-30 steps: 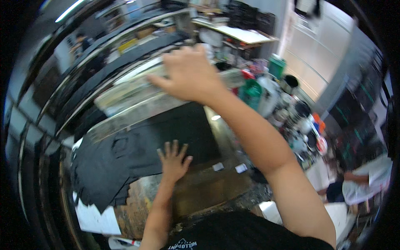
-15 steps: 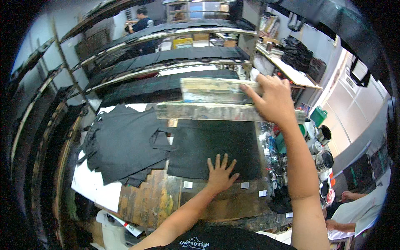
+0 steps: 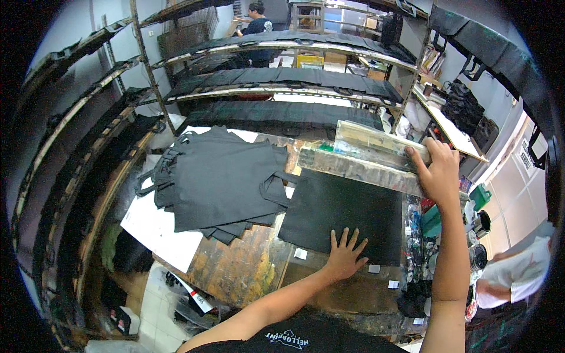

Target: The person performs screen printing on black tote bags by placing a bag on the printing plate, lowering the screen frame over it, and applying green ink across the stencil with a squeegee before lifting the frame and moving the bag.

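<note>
My left hand lies flat with fingers spread on the near edge of a black fabric bag, which is laid out on the worktable. Beyond it, my right hand is closed round the right end of a paint-stained wooden screen-printing frame. The frame stands raised at the bag's far edge, its long bar toward me. A yellowish, smeared board shows above that bar, and my right thumb presses against it. To the left, a fanned pile of black fabric bags has handles sticking out.
Racks hold rows of black bags ahead and at left. Paint cans and a green container crowd the right side. Small white tabs dot the stained worktable. One person stands behind the racks, another at right.
The view has swung left, so everything sits further right in the picture. My left hand stays flat on the bag, and my right hand keeps its grip on the raised frame.
</note>
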Demonstrator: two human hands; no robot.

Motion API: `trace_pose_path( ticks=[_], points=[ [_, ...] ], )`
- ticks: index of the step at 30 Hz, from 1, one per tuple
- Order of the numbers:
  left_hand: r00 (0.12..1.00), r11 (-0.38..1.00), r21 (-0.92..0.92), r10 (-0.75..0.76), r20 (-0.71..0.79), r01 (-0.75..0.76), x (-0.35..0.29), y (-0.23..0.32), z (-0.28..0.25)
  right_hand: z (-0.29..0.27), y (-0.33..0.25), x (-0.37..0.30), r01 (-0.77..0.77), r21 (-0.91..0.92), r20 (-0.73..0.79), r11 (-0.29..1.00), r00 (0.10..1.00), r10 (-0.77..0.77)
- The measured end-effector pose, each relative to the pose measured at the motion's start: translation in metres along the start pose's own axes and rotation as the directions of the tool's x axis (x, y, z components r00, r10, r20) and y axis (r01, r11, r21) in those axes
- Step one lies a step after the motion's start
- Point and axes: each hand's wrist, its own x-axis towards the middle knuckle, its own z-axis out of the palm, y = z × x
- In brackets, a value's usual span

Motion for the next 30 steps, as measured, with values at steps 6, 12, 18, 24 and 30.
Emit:
trace_pose_path(
  ticks=[6, 12, 18, 24, 30],
  points=[
    [1.0, 0.999, 0.035, 0.025, -0.009, -0.025, 0.008, 0.003, 0.003, 0.001, 0.009, -0.004, 0.012, 0.016, -0.052, 1.0, 0.999, -0.011],
    [0.998, 0.998, 0.044, 0.049, -0.044, -0.047, 0.019, 0.006, 0.014, 0.021, 0.03, 0.018, 0.124, -0.08, -0.137, 0.989, 0.982, -0.134],
    [0.999, 0.999, 0.022, 0.033, -0.026, -0.032, 0.019, 0.013, 0.008, -0.028, 0.002, 0.025, -0.06, -0.027, 0.243, 0.998, 0.968, 0.065],
    [0.998, 0.997, 0.039, 0.062, -0.03, -0.061, 0.013, 0.024, 0.015, -0.01, 0.026, 0.026, 0.027, 0.023, 0.221, 0.999, 0.975, -0.032],
    [0.999, 0.998, 0.046, 0.043, -0.034, -0.041, 0.013, 0.024, 0.015, -0.018, 0.004, 0.013, 0.031, 0.097, 0.122, 0.995, 0.992, -0.043]
  ],
)
